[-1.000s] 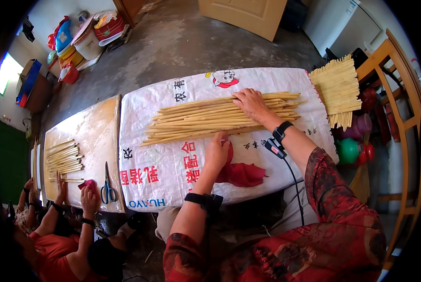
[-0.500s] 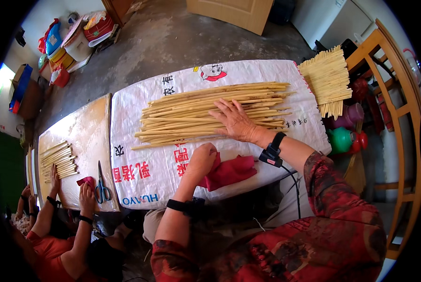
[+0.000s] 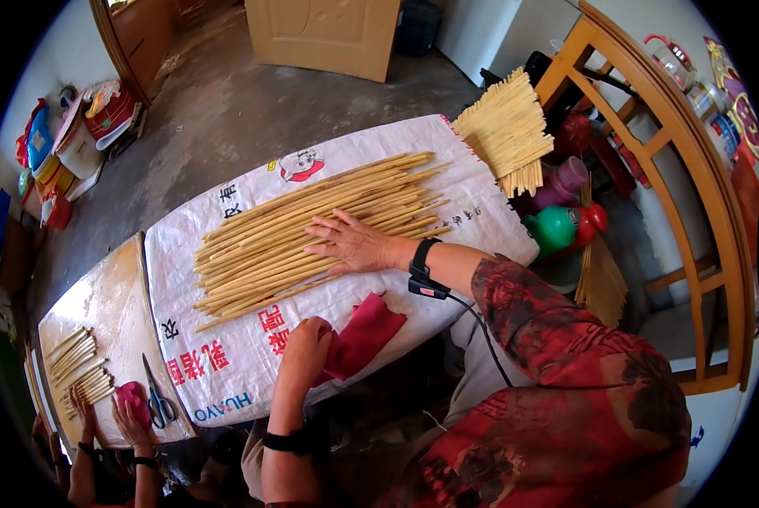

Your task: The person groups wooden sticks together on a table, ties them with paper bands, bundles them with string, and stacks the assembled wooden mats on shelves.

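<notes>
A spread of long, thin, pale yellow sticks (image 3: 265, 233) lies on a white woven-plastic sheet (image 3: 176, 271) over the table. Across the sticks' right part my right hand (image 3: 354, 241) rests flat, palm down, its fingers apart and nothing gripped. Near the table's front edge my left hand (image 3: 306, 349) is closed at the left end of a dark red cloth (image 3: 364, 334). The rest of that cloth lies loosely on the sheet to the right of the hand. My left fingertips are partly hidden.
A stacked bundle of sticks (image 3: 506, 127) sits beyond the table's right end, near a wooden chair frame (image 3: 650, 135) and a green container (image 3: 553, 229). At left, another person's hands (image 3: 129, 422) touch a red cloth and shorter sticks (image 3: 79, 364), beside blue-handled scissors (image 3: 159, 406).
The view has turned right, so the table and sticks appear farther left and more tilted. My right hand stays flat on the sticks, and my left stays at the cloth.
</notes>
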The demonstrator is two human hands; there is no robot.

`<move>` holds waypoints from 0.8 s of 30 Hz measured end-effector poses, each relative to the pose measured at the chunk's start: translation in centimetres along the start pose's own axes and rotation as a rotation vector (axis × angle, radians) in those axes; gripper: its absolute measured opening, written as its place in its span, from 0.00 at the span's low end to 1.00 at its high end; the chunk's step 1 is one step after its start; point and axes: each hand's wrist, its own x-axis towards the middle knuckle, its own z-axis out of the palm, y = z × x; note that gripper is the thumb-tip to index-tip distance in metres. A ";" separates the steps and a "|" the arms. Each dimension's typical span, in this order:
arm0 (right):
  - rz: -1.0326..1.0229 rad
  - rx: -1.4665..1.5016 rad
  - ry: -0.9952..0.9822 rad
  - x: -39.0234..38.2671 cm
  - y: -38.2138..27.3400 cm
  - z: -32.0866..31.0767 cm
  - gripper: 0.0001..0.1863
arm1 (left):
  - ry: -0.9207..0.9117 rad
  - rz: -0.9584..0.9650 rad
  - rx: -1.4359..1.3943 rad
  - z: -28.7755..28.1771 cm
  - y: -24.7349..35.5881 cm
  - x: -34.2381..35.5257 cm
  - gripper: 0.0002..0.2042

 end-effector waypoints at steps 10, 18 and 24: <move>0.262 0.221 -0.151 -0.3 -3.5 -5.3 0.19 | 0.055 0.073 -0.063 0.0 2.1 0.9 0.06; 0.518 0.920 -0.176 -6.7 -9.8 -10.1 0.25 | 0.131 0.099 -0.608 -1.8 4.7 2.5 0.05; 0.526 1.025 -0.088 -9.1 -12.2 -9.8 0.28 | -0.109 0.122 -0.762 -0.5 6.7 1.5 0.07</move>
